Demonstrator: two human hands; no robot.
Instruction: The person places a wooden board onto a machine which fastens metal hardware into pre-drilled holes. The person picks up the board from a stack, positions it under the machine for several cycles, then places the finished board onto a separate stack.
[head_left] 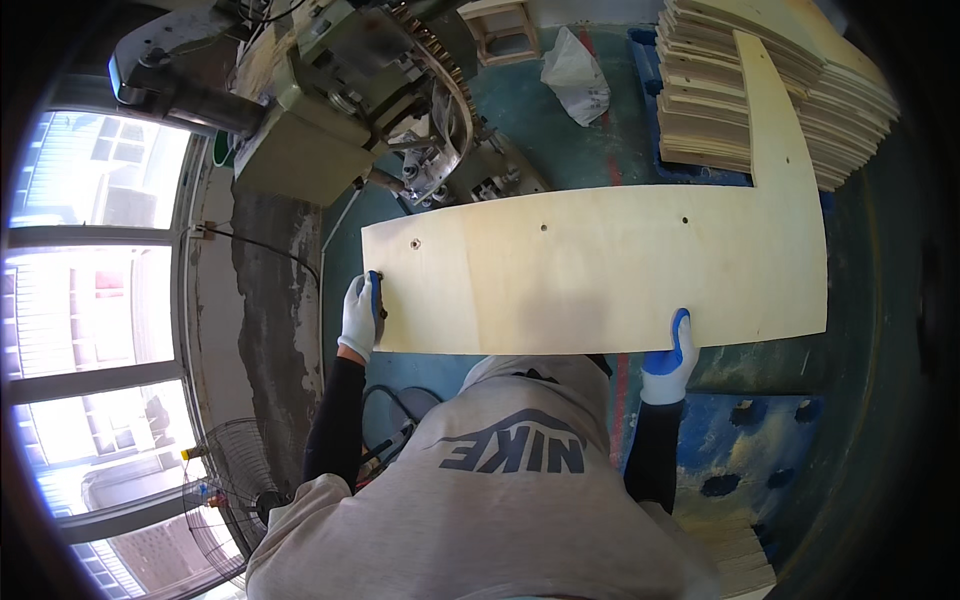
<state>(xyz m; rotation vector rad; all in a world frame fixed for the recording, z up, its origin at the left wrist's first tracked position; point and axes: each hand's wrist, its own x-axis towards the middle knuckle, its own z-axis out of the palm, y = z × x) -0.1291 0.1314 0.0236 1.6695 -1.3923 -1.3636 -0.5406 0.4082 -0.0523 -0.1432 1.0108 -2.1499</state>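
The person holds a large L-shaped plywood panel (600, 270) flat in front of the chest, both hands clamped on it and set well apart. The left hand (360, 315), in a white glove with blue palm, grips the panel's left end near the lower corner, thumb lying over the top face. The right hand (668, 355), gloved the same way, grips the near long edge, its blue thumb pressed up onto the top face.

The panel is pale and smooth, with several small drilled holes along its far side. Its right end turns away from the person into a long leg that reaches up to and overlaps a tall stack of cut plywood pieces (740, 90). Just beyond the panel's far left corner stands a grey-green drilling machine (340, 110), its toothed round head close to the panel's edge. A crumpled white bag (578, 75) lies on the teal floor beyond the panel, between machine and stack. Left of the panel are bright windows (95, 300); below the left arm stands a floor fan (225, 490).
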